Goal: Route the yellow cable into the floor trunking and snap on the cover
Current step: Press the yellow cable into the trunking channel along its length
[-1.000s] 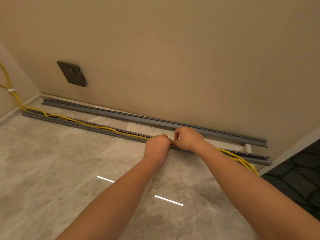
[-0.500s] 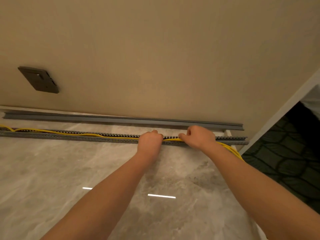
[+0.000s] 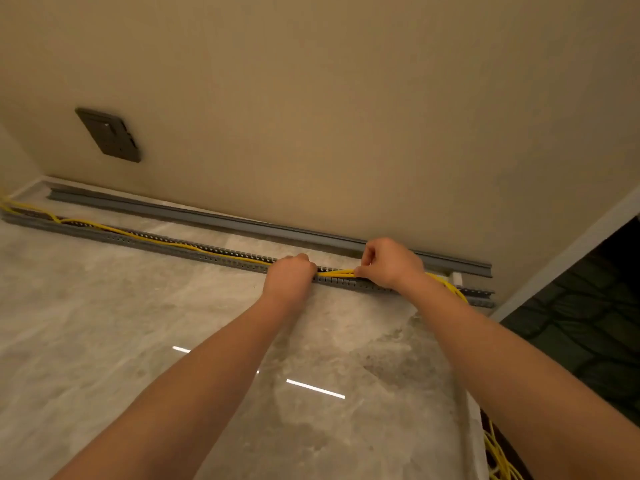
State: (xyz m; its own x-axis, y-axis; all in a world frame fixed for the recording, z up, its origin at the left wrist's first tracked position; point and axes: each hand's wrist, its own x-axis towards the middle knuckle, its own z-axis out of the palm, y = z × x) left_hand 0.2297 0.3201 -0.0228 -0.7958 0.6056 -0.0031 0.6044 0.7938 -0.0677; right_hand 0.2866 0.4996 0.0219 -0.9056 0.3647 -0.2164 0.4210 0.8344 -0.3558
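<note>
Your two hands are close together but not touching, low against the wall at about one o'clock from the middle of the view. Your left hand is curled into a fist over the yellow cable, knuckles toward you, and the cable disappears under it. Your right hand, just to its three o'clock, pinches the same cable between thumb and fingertip. The short stretch between your hands sits right at the top edge of the grey slotted trunking. From your left hand the cable runs toward nine o'clock, lying loosely in and along the trunking as far as the corner. Past your right wrist it arcs over the trunking's end toward five o'clock, and a loose tangle of it lies at the bottom right edge. The cover, a long grey strip, lies on the floor against the foot of the wall, parallel to the trunking and apart from it. A dark socket plate is on the wall at ten o'clock, and dark patterned carpet begins at four o'clock.
</note>
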